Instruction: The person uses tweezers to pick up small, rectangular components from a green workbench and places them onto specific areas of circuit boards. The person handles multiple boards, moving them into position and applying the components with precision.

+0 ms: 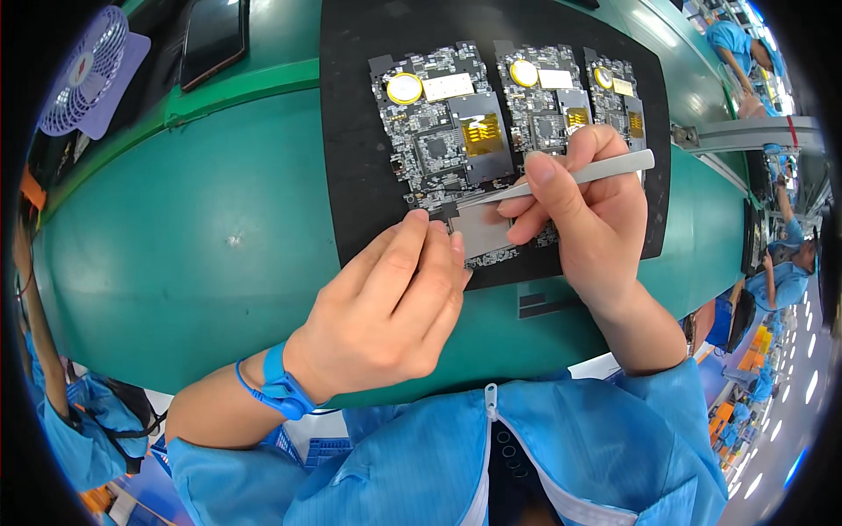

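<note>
Silvery, tapering tweezers (614, 166) are pinched in the right hand (601, 210), tips over a densely studded circuit board (430, 145) on a black mat (360, 175). The left hand (381, 307) curls at the board's edge, grip unclear.

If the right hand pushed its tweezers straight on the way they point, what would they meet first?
Most likely the fingertips of the left hand, by the edge of the leftmost board; the tips of the tweezers may touch that board sooner, as depth is unclear here.
</note>
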Available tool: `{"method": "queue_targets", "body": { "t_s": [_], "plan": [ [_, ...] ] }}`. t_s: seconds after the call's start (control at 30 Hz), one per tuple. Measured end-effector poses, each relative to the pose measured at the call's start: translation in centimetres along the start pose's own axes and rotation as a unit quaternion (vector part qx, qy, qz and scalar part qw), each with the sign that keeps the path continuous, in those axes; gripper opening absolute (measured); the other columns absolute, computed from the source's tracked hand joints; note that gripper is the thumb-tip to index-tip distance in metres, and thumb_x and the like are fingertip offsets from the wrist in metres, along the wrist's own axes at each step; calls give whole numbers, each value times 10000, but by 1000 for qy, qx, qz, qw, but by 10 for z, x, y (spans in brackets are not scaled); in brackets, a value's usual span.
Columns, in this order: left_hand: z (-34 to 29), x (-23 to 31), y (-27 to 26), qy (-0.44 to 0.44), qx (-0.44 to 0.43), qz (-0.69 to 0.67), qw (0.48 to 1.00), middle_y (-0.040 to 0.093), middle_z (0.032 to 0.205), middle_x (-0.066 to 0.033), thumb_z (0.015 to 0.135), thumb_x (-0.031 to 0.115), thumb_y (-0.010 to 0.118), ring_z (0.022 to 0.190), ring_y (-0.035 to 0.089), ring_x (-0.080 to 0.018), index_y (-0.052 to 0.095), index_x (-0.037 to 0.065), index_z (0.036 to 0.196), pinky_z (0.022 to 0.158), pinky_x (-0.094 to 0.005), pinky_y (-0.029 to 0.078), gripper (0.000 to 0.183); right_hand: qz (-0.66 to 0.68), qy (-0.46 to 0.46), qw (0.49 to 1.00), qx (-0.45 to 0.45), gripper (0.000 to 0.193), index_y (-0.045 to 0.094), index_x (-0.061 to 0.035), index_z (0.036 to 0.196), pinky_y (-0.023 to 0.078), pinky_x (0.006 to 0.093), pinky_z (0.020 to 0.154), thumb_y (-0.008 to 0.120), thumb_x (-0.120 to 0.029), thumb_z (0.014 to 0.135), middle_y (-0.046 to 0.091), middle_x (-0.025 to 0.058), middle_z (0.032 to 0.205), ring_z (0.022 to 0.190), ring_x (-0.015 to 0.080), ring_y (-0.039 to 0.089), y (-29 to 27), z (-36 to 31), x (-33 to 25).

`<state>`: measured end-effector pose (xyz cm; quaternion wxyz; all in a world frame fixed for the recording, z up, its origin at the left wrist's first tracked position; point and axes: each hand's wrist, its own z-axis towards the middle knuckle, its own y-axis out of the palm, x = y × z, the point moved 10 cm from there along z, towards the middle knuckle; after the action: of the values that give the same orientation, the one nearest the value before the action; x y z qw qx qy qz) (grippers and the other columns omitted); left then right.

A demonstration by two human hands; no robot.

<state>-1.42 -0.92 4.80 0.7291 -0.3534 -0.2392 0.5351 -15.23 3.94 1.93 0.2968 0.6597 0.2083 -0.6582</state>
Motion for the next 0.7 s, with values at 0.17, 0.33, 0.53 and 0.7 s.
{"method": "queue_targets", "body": {
  "t_s": [0.17,0.33,0.53,0.7],
  "plan": [
    [0,-1,0,-5,3,-3,1000,646,879,-152,677,71,713,863,632,-292,667,-47,892,666,-319,555,249,-10,-3,1000,6,216,372,-55,919,532,194,486,587,-57,895,580,64,722,621,120,648,-1,1,0],
    [0,-1,1,-8,7,-3,1000,644,874,-151,673,71,714,860,632,-290,666,-47,880,670,-321,555,243,-13,-8,1000,-1,213,377,-52,919,533,193,488,588,-57,894,582,64,724,620,116,648,0,1,1],
    [0,-2,1,-13,-1,-14,1000,636,919,-158,672,70,713,862,629,-294,659,-41,875,675,-321,552,238,-18,-9,1000,6,211,378,-47,916,537,192,496,588,-53,892,573,62,734,629,111,648,0,0,1],
    [0,-10,3,-51,12,-60,997,617,984,-169,636,46,713,870,610,-301,639,-38,866,687,-330,541,256,-22,-14,1000,14,209,381,-40,902,536,190,497,590,-43,888,570,56,713,618,105,642,0,0,0]
  ]
}}
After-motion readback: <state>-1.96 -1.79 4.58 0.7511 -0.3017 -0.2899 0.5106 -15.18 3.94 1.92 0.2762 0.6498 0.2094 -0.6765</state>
